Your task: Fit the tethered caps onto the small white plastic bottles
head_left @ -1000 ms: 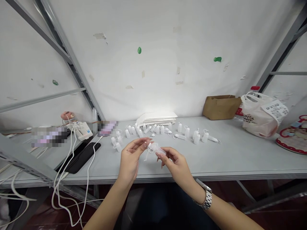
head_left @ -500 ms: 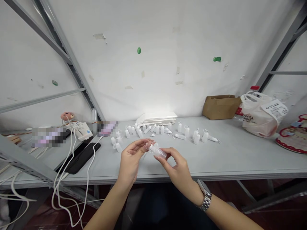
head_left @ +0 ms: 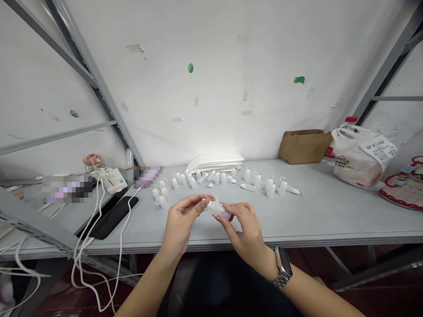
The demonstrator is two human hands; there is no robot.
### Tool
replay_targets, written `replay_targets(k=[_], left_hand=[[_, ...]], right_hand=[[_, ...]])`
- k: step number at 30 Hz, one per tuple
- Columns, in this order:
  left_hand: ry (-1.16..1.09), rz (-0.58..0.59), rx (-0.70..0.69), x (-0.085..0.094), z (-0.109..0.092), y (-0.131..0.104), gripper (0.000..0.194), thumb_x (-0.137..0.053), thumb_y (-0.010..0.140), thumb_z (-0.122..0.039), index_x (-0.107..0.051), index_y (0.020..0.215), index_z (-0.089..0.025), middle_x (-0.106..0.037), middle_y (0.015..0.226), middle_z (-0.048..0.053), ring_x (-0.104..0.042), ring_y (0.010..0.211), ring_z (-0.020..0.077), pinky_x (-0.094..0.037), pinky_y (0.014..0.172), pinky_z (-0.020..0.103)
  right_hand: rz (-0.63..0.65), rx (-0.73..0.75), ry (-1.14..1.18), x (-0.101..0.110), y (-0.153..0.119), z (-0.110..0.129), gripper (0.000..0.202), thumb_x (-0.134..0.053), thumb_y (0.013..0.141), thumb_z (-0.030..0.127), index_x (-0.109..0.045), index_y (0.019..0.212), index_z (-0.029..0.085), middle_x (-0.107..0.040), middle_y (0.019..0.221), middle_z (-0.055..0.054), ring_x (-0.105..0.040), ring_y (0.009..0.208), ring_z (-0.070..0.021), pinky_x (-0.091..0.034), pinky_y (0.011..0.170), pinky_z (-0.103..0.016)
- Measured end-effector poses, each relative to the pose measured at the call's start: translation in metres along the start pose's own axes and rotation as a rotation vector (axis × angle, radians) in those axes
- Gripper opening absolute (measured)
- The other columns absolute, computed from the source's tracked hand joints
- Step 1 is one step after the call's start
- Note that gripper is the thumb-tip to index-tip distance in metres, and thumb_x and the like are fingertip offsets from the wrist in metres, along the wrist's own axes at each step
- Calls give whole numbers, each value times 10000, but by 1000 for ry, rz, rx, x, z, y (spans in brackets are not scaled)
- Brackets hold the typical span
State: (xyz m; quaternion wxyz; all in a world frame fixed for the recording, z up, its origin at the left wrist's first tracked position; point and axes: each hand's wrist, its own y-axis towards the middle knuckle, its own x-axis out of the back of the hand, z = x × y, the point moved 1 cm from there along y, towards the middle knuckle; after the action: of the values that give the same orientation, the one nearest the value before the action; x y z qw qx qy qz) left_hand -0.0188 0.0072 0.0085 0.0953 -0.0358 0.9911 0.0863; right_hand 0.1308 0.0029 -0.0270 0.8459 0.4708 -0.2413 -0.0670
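Observation:
Between my hands, above the front part of the grey table, a small translucent squeeze bottle [head_left: 220, 211] lies tilted, its top toward the left. My left hand [head_left: 181, 219] pinches the white cap at its neck between thumb and fingers. Around the bottle's body closes my right hand [head_left: 246, 226], thumb below and fingers above. The fingertips partly hide the cap. Behind them stand several similar bottles [head_left: 271, 190], some upright with looped cap straps, and a few lie on their sides, such as one bottle [head_left: 248, 188] just beyond my right hand.
White flat sheets [head_left: 216, 161] are stacked against the wall. On the right are a brown paper bag [head_left: 304, 147], a white plastic bag [head_left: 358, 163] and a red-trimmed mat [head_left: 403, 189]. To the left, a power strip [head_left: 114, 180], white cables and a black case [head_left: 112, 220] lie beside the shelf post.
The bottle has shifted slightly right and leans flatter. My left fingers have closed further over the cap, and my right hand has turned a little.

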Motion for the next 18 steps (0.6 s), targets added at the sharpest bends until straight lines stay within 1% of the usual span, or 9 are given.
replay_targets(k=[2, 4, 6, 7, 9, 10, 11, 13, 18], left_hand=[[-8, 3, 7, 1, 0, 0, 141, -706, 669, -286, -713, 769, -186, -732, 868, 56, -632, 901, 214, -463, 798, 307], [-14, 12, 12, 2, 1, 1, 121, -710, 667, -276, -713, 750, -188, -733, 851, 50, -635, 890, 207, -463, 808, 307], [-16, 22, 8, 3, 0, 2, 101, -708, 671, -264, -712, 744, -193, -734, 835, 43, -637, 881, 199, -463, 816, 304], [-19, 25, -5, 4, 0, 3, 92, -706, 675, -259, -711, 741, -196, -733, 828, 38, -639, 873, 195, -466, 813, 300], [-18, 32, -43, 5, 0, 5, 78, -702, 681, -251, -709, 739, -199, -733, 819, 32, -642, 859, 190, -472, 799, 293], [-14, 37, -63, 5, -1, 5, 74, -701, 682, -247, -709, 739, -199, -732, 813, 30, -643, 850, 189, -475, 791, 290], [-8, 42, -80, 5, -1, 6, 73, -701, 683, -242, -709, 740, -198, -732, 809, 30, -645, 845, 189, -476, 787, 290], [-3, 43, -103, 6, -1, 6, 74, -700, 683, -235, -709, 744, -194, -731, 800, 33, -647, 843, 192, -476, 789, 293], [-10, 33, -119, 6, -1, 4, 74, -698, 685, -221, -708, 753, -194, -733, 800, 32, -652, 839, 191, -477, 787, 294]], right_hand=[[0, -5, 35, 0, 0, 0, 229, -579, 812, 163, -587, 1037, 200, -664, 783, -58, -563, 614, -167, -407, 683, -378], [-3, -71, 100, 1, 1, 2, 212, -600, 797, 185, -607, 1008, 205, -659, 765, -50, -557, 620, -168, -404, 698, -379], [28, -240, 218, 3, 5, 5, 157, -630, 777, 246, -630, 931, 212, -643, 731, -37, -552, 643, -174, -414, 694, -366], [74, -356, 309, 4, 7, 6, 131, -636, 771, 286, -636, 880, 213, -631, 708, -29, -548, 644, -172, -423, 672, -350], [205, -594, 540, 5, 11, 9, 157, -626, 768, 360, -633, 792, 205, -603, 660, -11, -533, 609, -154, -432, 596, -308], [260, -681, 649, 6, 13, 9, 186, -619, 769, 383, -631, 769, 197, -590, 641, -3, -522, 584, -141, -430, 561, -288], [297, -738, 736, 6, 15, 10, 208, -611, 772, 396, -630, 760, 189, -581, 627, 3, -511, 562, -128, -426, 536, -273], [312, -776, 824, 7, 17, 11, 229, -607, 774, 404, -631, 765, 175, -571, 614, 8, -503, 551, -114, -422, 523, -256], [310, -763, 844, 8, 18, 12, 266, -591, 787, 419, -627, 762, 157, -565, 588, 11, -507, 546, -108, -428, 541, -251]])
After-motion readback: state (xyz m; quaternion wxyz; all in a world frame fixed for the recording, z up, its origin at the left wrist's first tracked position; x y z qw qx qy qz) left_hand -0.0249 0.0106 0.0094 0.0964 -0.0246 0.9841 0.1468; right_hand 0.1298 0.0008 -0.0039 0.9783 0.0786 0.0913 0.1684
